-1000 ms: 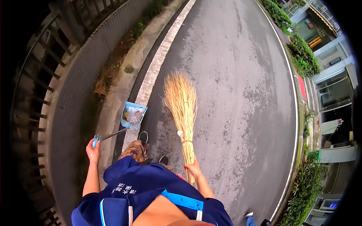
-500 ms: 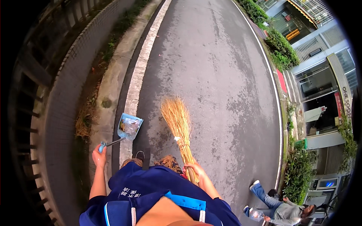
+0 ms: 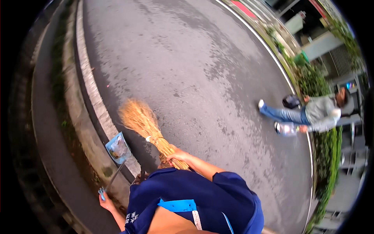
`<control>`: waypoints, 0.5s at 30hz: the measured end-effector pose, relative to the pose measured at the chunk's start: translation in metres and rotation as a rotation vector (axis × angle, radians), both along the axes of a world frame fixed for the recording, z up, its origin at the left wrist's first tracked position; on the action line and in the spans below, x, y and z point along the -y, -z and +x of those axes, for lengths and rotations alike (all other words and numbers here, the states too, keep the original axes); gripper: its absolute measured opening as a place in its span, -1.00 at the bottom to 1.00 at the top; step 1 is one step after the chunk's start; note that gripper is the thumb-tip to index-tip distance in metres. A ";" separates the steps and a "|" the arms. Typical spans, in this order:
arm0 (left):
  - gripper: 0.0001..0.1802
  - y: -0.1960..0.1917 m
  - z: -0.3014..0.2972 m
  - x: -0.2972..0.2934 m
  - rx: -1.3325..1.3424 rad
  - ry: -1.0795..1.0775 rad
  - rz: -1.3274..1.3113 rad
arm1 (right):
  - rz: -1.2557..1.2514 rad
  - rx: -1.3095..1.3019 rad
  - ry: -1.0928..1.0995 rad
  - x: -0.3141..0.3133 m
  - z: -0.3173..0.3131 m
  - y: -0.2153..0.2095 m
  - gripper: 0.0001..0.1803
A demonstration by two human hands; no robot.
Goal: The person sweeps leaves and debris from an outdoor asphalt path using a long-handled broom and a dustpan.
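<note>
My left hand (image 3: 106, 202) is closed round the light blue grip of a long-handled dustpan (image 3: 124, 156). The pan is blue, hangs low over the pale kerb strip and carries a crumpled clear plastic piece (image 3: 119, 147) with some brownish litter. In my right hand (image 3: 177, 155) is a straw broom (image 3: 155, 137), gripped around its bundled stalks. Its bristles fan out ahead and to the left, over the asphalt, with a white tie partway along. Whether the bristles touch the ground I cannot tell.
A grey asphalt road (image 3: 187, 78) stretches ahead, edged by a white line on the right. The kerb strip (image 3: 97, 101) and a low wall run along the left. On the right a person (image 3: 304, 115) walks, carrying bags. Hedges (image 3: 329, 167) and a green bin (image 3: 300, 58) stand behind.
My view has turned to the right. The broom's bristles have swung left, nearer the dustpan. The walking person now appears further up in the picture. Both hands keep their hold.
</note>
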State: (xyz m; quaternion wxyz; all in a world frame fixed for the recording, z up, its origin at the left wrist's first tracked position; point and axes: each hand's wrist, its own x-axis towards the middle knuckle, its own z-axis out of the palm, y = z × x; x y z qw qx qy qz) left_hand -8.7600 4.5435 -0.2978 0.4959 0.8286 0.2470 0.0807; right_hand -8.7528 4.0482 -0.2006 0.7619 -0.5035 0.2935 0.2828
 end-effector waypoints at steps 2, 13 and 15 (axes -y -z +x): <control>-0.66 0.005 0.035 -0.005 -0.042 0.018 0.018 | -0.056 -0.055 0.032 -0.004 0.032 0.002 -0.21; -0.62 0.049 0.282 0.003 -0.019 0.156 -0.076 | -0.306 -0.107 -0.170 -0.027 0.246 -0.026 0.02; -0.58 0.047 0.326 0.014 -0.142 0.130 0.008 | -0.356 -0.126 -0.160 -0.033 0.274 -0.025 0.01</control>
